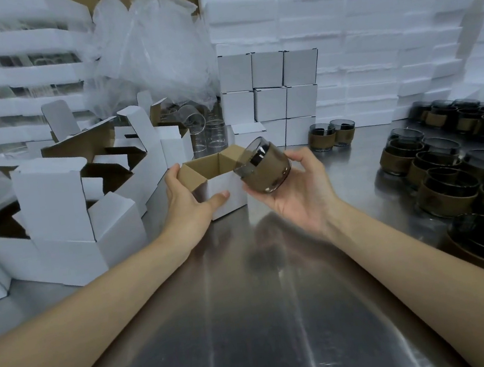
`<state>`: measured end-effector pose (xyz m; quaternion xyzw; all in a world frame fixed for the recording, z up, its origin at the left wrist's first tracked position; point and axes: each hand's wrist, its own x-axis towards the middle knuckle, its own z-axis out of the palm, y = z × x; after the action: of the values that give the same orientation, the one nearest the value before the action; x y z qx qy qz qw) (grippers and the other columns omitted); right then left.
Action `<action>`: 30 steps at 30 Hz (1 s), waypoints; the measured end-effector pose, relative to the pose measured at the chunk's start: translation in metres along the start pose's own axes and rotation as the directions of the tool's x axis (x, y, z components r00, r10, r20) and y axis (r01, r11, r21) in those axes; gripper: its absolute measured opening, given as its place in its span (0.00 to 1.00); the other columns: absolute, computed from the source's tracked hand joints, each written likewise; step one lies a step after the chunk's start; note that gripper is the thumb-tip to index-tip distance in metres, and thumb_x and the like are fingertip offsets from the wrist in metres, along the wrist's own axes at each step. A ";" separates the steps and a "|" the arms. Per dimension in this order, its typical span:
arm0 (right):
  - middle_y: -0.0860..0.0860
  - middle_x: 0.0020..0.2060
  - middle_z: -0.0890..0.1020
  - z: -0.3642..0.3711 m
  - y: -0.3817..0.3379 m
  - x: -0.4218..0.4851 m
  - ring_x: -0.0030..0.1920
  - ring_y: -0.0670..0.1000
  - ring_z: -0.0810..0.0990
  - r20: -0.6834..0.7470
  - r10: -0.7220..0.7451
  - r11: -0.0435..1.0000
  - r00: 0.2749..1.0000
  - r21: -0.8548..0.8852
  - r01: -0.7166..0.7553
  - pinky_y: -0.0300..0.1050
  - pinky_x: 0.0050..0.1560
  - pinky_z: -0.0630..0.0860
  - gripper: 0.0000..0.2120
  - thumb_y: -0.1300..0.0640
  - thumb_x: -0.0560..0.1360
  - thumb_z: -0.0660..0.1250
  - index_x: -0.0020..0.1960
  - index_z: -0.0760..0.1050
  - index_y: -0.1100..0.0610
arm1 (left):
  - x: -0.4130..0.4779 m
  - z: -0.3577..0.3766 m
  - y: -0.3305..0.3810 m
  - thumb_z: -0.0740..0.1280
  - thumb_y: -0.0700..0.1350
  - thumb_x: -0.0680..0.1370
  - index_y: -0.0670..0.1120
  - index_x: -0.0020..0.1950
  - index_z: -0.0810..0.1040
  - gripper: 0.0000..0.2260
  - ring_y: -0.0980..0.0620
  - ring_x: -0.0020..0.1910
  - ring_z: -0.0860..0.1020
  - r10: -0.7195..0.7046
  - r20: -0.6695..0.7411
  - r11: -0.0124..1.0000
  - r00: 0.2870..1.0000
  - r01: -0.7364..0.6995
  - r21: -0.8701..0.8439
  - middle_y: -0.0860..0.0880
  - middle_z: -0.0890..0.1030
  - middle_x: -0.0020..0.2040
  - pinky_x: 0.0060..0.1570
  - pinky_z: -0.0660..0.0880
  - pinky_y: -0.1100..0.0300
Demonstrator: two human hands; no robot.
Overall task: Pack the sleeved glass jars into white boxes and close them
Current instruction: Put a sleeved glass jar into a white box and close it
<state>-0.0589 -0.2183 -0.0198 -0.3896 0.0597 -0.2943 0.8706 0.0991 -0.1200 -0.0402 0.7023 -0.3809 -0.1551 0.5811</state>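
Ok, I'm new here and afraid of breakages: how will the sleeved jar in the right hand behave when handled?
The sleeved jar is round, so laid sideways on the shiny metal table it would probably roll. Its bare glass rim looks breakable, likely heavy for its size. The brown sleeve probably gives the right hand a surer hold.

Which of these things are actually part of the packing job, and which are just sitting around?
In the job: sleeved jar in the right hand; open white box held by the left hand; waiting sleeved jars on the right; empty open boxes on the left; closed boxes stacked behind.
Lying about: crumpled plastic bag; bare clear glasses; white foam stacks.
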 end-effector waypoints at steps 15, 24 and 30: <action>0.66 0.60 0.77 -0.002 -0.001 0.001 0.56 0.64 0.81 -0.085 -0.030 0.992 0.996 0.118 0.040 0.67 0.59 0.74 0.28 0.60 0.67 0.63 0.65 0.69 0.68 | 0.001 0.000 0.000 0.75 0.46 0.72 0.54 0.76 0.48 0.43 0.50 0.69 0.65 -0.006 -0.045 0.999 0.999 0.004 -0.055 0.50 0.63 0.72 0.69 0.63 0.54; 0.67 0.62 0.74 0.003 0.000 0.001 0.56 0.62 0.81 -0.243 0.004 0.990 0.970 0.138 0.030 0.54 0.49 0.82 0.23 0.50 0.69 0.73 0.56 0.73 0.63 | 0.001 0.000 -0.001 0.75 0.47 0.72 0.54 0.76 0.48 0.43 0.52 0.69 0.64 -0.003 -0.044 0.998 0.999 0.000 -0.066 0.50 0.62 0.72 0.67 0.61 0.57; 0.64 0.65 0.74 0.002 0.003 0.003 0.60 0.60 0.79 -0.273 0.026 0.990 0.962 0.139 0.013 0.51 0.54 0.81 0.30 0.53 0.68 0.74 0.65 0.72 0.64 | 0.001 -0.001 0.000 0.75 0.46 0.72 0.54 0.76 0.48 0.43 0.51 0.69 0.64 -0.004 -0.048 0.998 0.999 0.001 -0.069 0.50 0.63 0.72 0.70 0.62 0.55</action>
<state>-0.0543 -0.2171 -0.0201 -0.2833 0.1601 -0.3458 0.8800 0.1006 -0.1206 -0.0402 0.6857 -0.3604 -0.1520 0.6139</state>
